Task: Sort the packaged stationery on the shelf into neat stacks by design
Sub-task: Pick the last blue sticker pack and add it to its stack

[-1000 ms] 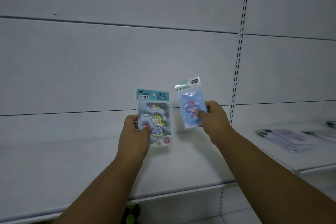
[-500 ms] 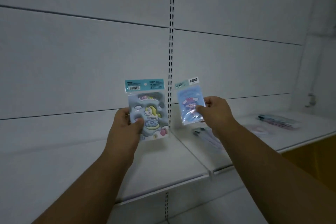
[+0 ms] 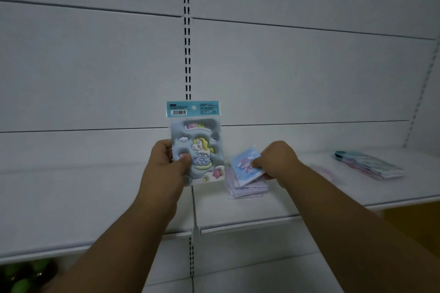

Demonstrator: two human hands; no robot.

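Blue character packet [image 3: 247, 166] pinched at its right edge by right hand [image 3: 276, 162], thumb on the printed face, remaining fingers curled beneath; tilted, lower edge just above or touching small pastel stack [image 3: 246, 189] on shelf [image 3: 309, 200]. Contact not confirmable from this view. Step in hand judged to be placement on that stack.

Recommended for the step: level the packet before release; square corners and edges to the pack beneath; lay flat with printed face up; withdraw fingers sideways so as not to drag the glossy wrappers below, judged slippery and prone to fanning out. Check design match first: upper face of the stack partly hidden, print there unreadable.

Unicorn packet [image 3: 197, 147] gripped upright by left hand [image 3: 166, 164], thumb pressed on the front lower left, fingers wrapped behind; held clear of the shelf, left of the stack, in front of slotted upright [image 3: 187, 54]. Best kept raised and away from the stack until right hand is free.

Appearance, unicorn packet: clear sleeve, teal header card with barcode and hang hole, puffy grey-blue panel with white unicorn, clouds, pink star. Blue packet: smaller, sky-blue, pink-hatted figure, clouds.

Second stack [image 3: 369, 165] farther right on the same shelf, well apart, fanned and untidy. Green objects [image 3: 21, 276] lower left, unidentifiable.
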